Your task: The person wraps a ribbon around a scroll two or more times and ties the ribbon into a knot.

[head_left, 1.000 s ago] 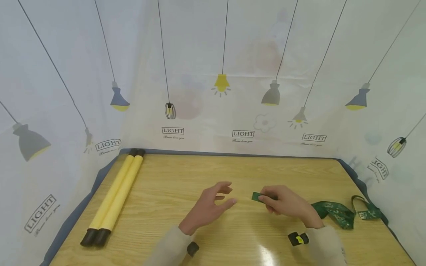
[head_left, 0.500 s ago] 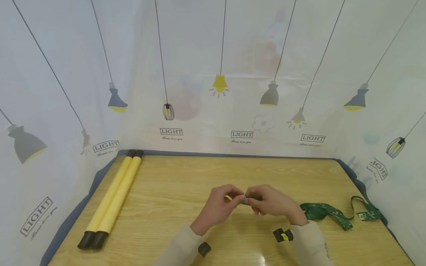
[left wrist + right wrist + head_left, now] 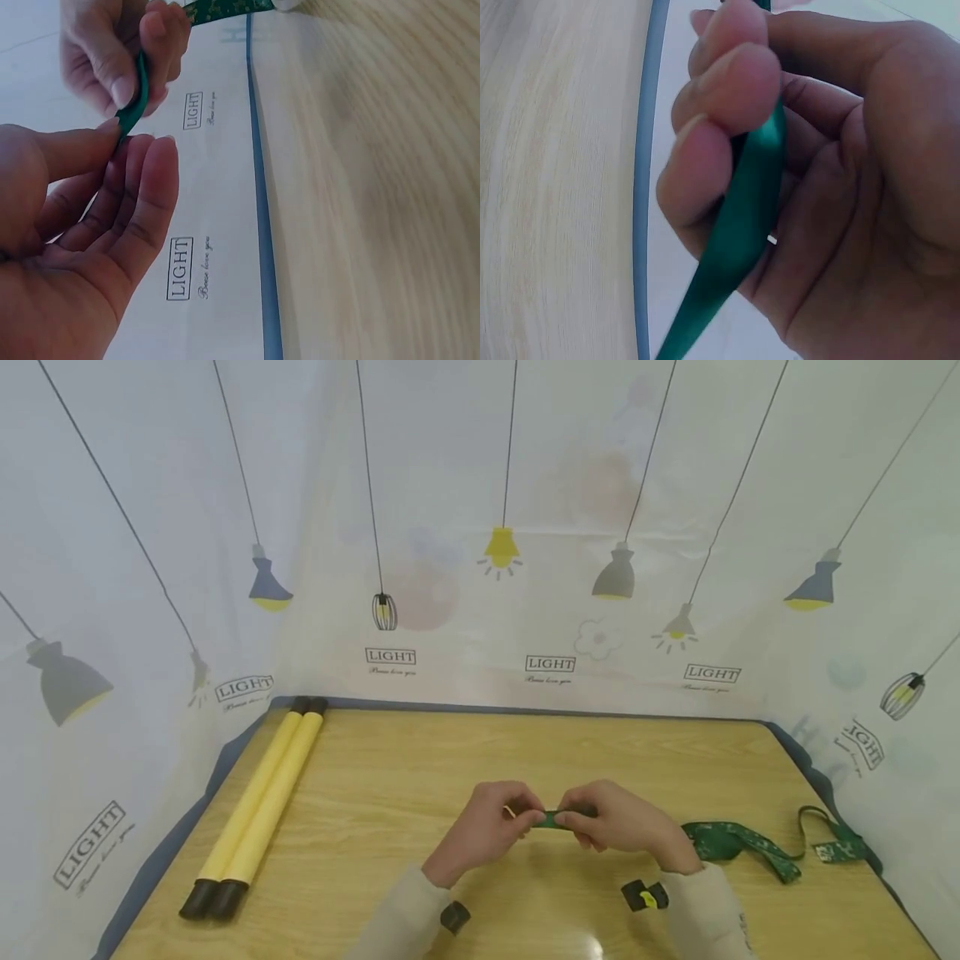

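A green ribbon (image 3: 731, 842) with a pale printed pattern runs from my hands across the right side of the table. My left hand (image 3: 483, 827) pinches its end between thumb and fingertips. Close beside it, my right hand (image 3: 618, 818) grips the same ribbon, with a short stretch showing between the two. In the left wrist view the ribbon (image 3: 133, 112) bends from one thumb to the other. Plain glossy green ribbon (image 3: 739, 217) passes through the curled fingers of my right hand in the right wrist view and hangs out below the palm.
Two yellow tubes (image 3: 262, 810) with black end caps lie side by side along the left of the wooden table (image 3: 420, 752). A white curtain (image 3: 450, 460) printed with lamps encloses the back and sides. The ribbon's far part loops near the right edge.
My left hand has moved right and taken hold of the ribbon's end. My right hand has come left to meet it, drawing the ribbon along. The tubes stay put.
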Motion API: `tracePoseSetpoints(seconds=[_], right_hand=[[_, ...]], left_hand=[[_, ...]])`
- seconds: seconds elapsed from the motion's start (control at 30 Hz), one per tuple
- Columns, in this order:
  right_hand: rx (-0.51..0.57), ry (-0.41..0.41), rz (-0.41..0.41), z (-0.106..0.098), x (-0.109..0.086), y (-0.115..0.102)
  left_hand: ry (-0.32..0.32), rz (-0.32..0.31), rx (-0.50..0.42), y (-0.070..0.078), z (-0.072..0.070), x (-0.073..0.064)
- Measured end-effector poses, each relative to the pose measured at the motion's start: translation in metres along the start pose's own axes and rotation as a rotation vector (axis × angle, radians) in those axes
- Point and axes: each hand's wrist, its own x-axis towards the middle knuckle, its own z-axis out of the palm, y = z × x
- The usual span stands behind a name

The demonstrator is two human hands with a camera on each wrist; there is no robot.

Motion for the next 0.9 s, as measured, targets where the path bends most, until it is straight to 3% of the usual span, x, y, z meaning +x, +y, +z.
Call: tracePoseSetpoints(seconds=[0.5,0.9], right_hand=[[0.011,-0.034,0.035,-0.014,-0.013,0.01],[-0.019,-0.002,0.06,-0.032,-0.026,0.037]], left_hand=[[-0.024,-0.043,0.084,-0.009,-0.043,-0.004],[0.017,-0.078,0.086,-0.022,-0.08,-0.011]])
